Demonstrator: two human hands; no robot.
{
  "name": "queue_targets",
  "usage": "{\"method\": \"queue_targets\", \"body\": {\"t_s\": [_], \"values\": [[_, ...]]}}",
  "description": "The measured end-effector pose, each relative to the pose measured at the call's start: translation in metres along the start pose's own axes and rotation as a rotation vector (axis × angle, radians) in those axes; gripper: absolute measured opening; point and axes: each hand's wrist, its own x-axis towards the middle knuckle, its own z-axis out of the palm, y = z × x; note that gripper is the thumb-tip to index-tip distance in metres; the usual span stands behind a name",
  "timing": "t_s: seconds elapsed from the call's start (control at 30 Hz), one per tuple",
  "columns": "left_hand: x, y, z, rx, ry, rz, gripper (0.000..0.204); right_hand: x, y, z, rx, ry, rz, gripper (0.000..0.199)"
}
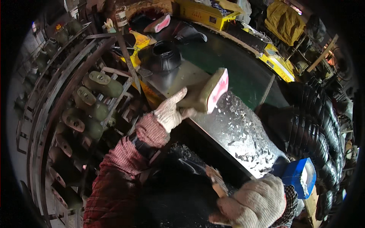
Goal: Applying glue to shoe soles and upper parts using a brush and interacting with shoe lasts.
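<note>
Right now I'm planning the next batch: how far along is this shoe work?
Black boots already stacked at right. In hand: left hand holds a pink-soled last; right hand grips a brush over the littered bench. Left: green lasts fill the rack.

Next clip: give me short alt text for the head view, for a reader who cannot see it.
A gloved left hand holds a tan shoe last with a pink sole over a scrap-strewn metal workbench. The gloved right hand grips a wooden-handled tool; racks of shoe lasts stand to the left.
</note>
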Motion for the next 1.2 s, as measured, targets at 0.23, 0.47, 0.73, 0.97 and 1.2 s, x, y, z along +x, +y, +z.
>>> {"method": "queue_targets", "body": {"t_s": [0.23, 0.47, 0.73, 0.97, 1.2], "values": [[0.031, 0.093, 0.011, 0.861, 0.386, 0.508, 0.055, 0.007, 0.011, -0.005, -0.163, 0.108, 0.052, 0.025], [0.068, 0.105, -0.059, 1.587, 0.481, 0.565, 0.048, 0.001, 0.018, -0.013, -0.198, -0.094, 0.201, 0.033], [-0.041, 0.07, 0.068, 1.575, -0.086, 0.787, 0.03, -0.139, 0.026, 0.011, 0.002, 0.678, 1.118, 0.025], [-0.062, 0.077, 0.15, 1.608, -0.665, 0.047, 0.049, -0.236, -0.03, -0.052, -0.484, 0.771, 1.251, 0.025], [-0.019, 0.037, 0.153, 2.044, -0.414, 0.315, 0.055, -0.292, -0.029, -0.145, -0.484, 1.106, 1.287, 0.022]]}}
